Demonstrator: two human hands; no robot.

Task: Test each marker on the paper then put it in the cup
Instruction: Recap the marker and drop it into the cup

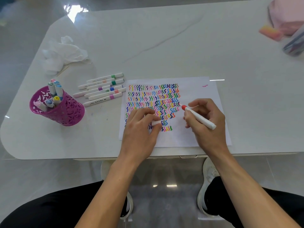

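on the white surface [164,46] lies the paper [197,89]. my right hand [205,119] pinches the red marker [199,118] in its fingers, tip at the paper. my left hand [139,129] fingers pinch its cap [156,123]. i think a dragging palm may smear wet ink.

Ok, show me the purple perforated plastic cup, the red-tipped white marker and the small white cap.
purple perforated plastic cup [69,111]: head view, front wall.
red-tipped white marker [204,120]: head view, middle of barrel.
small white cap [156,123]: head view, exposed end.
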